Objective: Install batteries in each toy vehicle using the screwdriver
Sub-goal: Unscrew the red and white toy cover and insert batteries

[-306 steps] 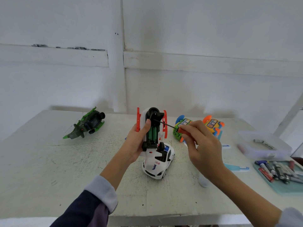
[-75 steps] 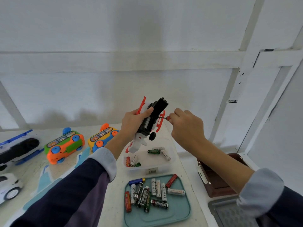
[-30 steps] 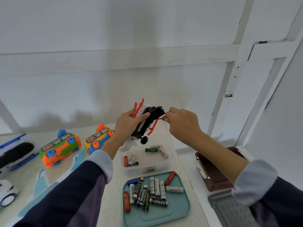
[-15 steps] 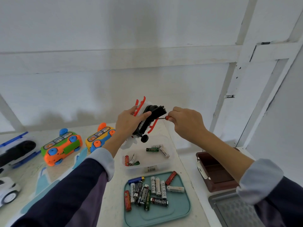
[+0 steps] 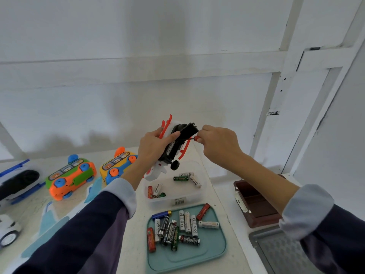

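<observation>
My left hand (image 5: pixel 156 147) grips the white-and-red toy vehicle (image 5: pixel 173 145) held up above the table, its black underside toward me. My right hand (image 5: pixel 217 145) pinches the red-handled screwdriver (image 5: pixel 194 138), tip against that underside. Directly below sits a clear plastic tub (image 5: pixel 177 198) with a few loose cylindrical batteries; nearer me, a teal rounded tray (image 5: pixel 217 248) carries many AA batteries (image 5: pixel 185 224). An orange-green toy bus (image 5: pixel 71 175) lies to the left.

White-walled room, daylit

A pale table (image 5: pixel 130 242) stands against a white panelled wall (image 5: pixel 138 36); white framing (image 5: pixel 276 99) rises at the right.
</observation>
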A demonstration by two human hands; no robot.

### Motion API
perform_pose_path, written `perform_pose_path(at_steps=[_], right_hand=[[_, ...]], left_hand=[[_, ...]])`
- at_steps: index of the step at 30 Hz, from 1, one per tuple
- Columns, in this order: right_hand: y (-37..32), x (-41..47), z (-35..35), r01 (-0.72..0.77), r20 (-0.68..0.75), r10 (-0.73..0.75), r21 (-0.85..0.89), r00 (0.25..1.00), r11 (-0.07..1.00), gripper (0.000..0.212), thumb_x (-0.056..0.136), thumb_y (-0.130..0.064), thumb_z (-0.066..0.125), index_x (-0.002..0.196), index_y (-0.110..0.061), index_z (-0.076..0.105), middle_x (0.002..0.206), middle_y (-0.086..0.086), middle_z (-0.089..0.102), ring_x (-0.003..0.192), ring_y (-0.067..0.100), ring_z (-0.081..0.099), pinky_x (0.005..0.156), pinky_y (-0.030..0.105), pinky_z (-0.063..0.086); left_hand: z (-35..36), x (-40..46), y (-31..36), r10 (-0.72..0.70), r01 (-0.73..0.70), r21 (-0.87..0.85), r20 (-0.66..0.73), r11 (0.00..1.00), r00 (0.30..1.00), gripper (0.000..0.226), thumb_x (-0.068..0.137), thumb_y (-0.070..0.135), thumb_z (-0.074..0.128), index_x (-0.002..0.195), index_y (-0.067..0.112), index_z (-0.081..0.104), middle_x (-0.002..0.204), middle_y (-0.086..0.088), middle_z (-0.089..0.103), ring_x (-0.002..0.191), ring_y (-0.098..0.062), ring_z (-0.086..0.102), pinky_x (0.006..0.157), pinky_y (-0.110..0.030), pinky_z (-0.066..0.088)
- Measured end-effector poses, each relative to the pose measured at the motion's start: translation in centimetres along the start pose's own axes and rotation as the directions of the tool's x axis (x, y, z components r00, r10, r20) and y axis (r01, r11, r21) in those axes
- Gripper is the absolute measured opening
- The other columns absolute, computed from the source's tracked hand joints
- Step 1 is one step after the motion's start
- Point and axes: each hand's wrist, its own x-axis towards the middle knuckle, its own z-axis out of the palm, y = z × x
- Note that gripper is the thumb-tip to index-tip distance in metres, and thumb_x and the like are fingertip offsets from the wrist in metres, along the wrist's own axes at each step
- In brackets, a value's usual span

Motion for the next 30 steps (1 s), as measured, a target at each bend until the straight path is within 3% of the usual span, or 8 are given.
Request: perform_pose_path(at_steps=[3,5,8,12,14,21,25,30], right_hand=[[0.0,-0.2,0.4,0.017,-0.046,-0.018,-0.011,0.999,1.000,0.010,0.088,-0.011,0.061,0.080,-0.009,0.066,0.074,0.000,0.061,0.052,0.015,0.038,0.044,0.018,0.011],[-0.2,-0.2,0.1,0.018,-0.056,-0.019,-0.011,0.998,1.000,0.020,0.068,-0.005,0.079,0.060,-0.011,0.062,0.056,-0.002,0.054,0.041,0.012,0.027,0.046,0.012,0.003],[-0.1,-0.1,0.0,0.026,-0.090,-0.028,-0.015,0.996,1.000,0.026,0.059,-0.003,0.084,0.055,-0.012,0.060,0.051,-0.003,0.052,0.040,0.011,0.023,0.048,0.011,0.000],[0.1,0.0,0.0,0.053,-0.032,-0.055,-0.061,0.998,0.997,0.006,0.086,-0.010,0.062,0.081,-0.011,0.066,0.078,-0.001,0.062,0.054,0.014,0.036,0.044,0.019,0.009],[0.4,-0.1,-0.2,0.066,0.023,-0.065,-0.074,0.998,0.995,0.020,0.097,-0.016,0.044,0.099,-0.013,0.064,0.095,-0.002,0.061,0.065,0.015,0.041,0.046,0.021,0.015],[0.6,-0.2,-0.1,0.027,0.061,-0.024,-0.038,0.998,0.999,0.027,0.100,-0.022,0.038,0.100,-0.014,0.063,0.095,-0.003,0.059,0.067,0.015,0.042,0.046,0.022,0.018],[0.1,-0.3,0.3,0.009,-0.022,-0.009,-0.007,1.000,1.000,0.010,0.086,-0.011,0.062,0.077,-0.009,0.067,0.071,0.000,0.059,0.051,0.016,0.036,0.045,0.017,0.009],[-1.0,-0.4,0.8,0.001,-0.038,-0.003,-0.058,0.999,0.998,0.029,0.052,0.000,0.083,0.053,-0.014,0.058,0.051,-0.004,0.050,0.040,0.012,0.023,0.047,0.012,-0.001]], left_hand=[[0.0,-0.1,0.2,0.010,-0.010,0.023,-0.009,1.000,1.000,0.041,0.083,0.049,0.067,0.108,0.017,0.068,0.092,-0.006,0.071,0.084,-0.024,0.067,0.081,-0.035,0.055],[0.1,0.0,0.1,0.018,-0.017,0.040,-0.008,0.999,1.000,0.039,0.083,0.049,0.066,0.107,0.019,0.067,0.093,-0.007,0.071,0.085,-0.025,0.068,0.083,-0.037,0.055],[0.3,0.1,0.1,0.023,-0.022,0.065,-0.016,0.998,1.000,0.047,0.083,0.049,0.066,0.114,0.014,0.066,0.095,-0.007,0.070,0.086,-0.025,0.067,0.084,-0.038,0.055],[0.5,0.5,-0.4,0.043,-0.042,0.106,-0.010,0.993,0.999,0.060,0.081,0.056,0.066,0.124,0.015,0.063,0.101,-0.006,0.071,0.088,-0.024,0.067,0.086,-0.038,0.054],[0.4,0.8,-0.7,0.053,-0.052,0.146,0.000,0.988,0.999,0.072,0.077,0.063,0.065,0.132,0.018,0.058,0.104,-0.004,0.069,0.090,-0.021,0.065,0.084,-0.035,0.054],[-0.5,1.2,-1.6,0.045,-0.049,0.262,0.020,0.964,0.999,0.096,0.064,0.080,0.054,0.139,0.020,0.051,0.111,-0.007,0.066,0.097,-0.024,0.063,0.087,-0.037,0.053],[-0.5,1.3,-1.7,0.039,-0.044,0.282,0.023,0.958,0.999,0.087,0.070,0.075,0.057,0.137,0.020,0.052,0.109,-0.005,0.067,0.096,-0.022,0.063,0.084,-0.033,0.053],[-0.1,1.3,-2.0,0.009,-0.012,0.187,0.012,0.982,1.000,0.058,0.082,0.058,0.063,0.124,0.018,0.062,0.095,-0.001,0.068,0.086,-0.021,0.066,0.084,-0.038,0.055]])
